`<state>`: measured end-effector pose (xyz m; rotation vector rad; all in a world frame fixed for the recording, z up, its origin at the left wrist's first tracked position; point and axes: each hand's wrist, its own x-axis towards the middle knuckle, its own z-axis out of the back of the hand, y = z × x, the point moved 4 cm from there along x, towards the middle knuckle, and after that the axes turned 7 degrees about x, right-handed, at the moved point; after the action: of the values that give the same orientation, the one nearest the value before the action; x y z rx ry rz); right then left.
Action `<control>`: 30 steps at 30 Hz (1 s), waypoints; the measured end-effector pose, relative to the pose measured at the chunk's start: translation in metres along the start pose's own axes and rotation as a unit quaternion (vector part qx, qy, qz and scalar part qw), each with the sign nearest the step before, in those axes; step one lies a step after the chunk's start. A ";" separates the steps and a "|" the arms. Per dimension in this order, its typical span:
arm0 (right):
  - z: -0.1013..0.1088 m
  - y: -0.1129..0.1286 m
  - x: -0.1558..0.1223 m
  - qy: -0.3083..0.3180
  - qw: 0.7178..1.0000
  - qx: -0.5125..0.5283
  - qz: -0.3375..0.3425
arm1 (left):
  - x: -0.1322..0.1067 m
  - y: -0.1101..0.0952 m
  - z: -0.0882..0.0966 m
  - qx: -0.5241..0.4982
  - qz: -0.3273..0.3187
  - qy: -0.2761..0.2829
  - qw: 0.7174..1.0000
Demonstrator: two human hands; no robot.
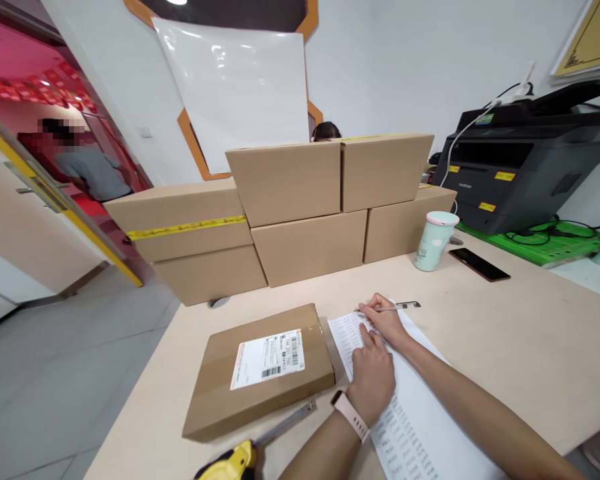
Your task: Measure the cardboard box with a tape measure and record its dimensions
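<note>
My right hand (pixel 386 319) is closed around a pen (pixel 397 307), its tip resting near the top of a printed sheet (pixel 415 427) covered in small rows of text. My left hand (pixel 371 380), with a pale watch at the wrist, rests on the same sheet with the index finger stretched out along a row and the other fingers curled. Just left of the sheet lies a flat cardboard parcel (pixel 260 370) with a white shipping label (pixel 269 358) on top.
Several cardboard boxes (pixel 300 200) are stacked along the table's far edge. A mint cup (pixel 434 240) and a dark phone (pixel 479 264) stand at the right, a black printer (pixel 525 170) behind. A yellow tape measure (pixel 233 461) lies at the near edge. A person stands far left.
</note>
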<state>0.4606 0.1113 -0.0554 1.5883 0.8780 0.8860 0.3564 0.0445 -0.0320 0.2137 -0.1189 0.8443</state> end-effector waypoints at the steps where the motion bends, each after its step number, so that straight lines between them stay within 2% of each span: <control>1: 0.001 0.001 0.000 0.000 1.000 -0.001 0.007 | 0.000 0.000 0.000 0.001 0.000 -0.001 1.000; 15: 0.002 0.002 0.001 0.039 0.999 -0.030 0.019 | 0.001 0.000 -0.003 0.007 -0.020 -0.012 1.000; 24: 0.005 0.006 0.003 0.026 0.986 -0.149 0.068 | 0.001 0.000 -0.003 0.006 -0.026 -0.010 1.000; 30: 0.004 0.007 0.002 0.035 0.977 -0.198 0.076 | 0.000 0.000 -0.002 0.005 -0.021 -0.019 1.000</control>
<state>0.4658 0.1096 -0.0494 1.2915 0.5869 1.1531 0.3566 0.0452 -0.0338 0.2408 -0.1460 0.8001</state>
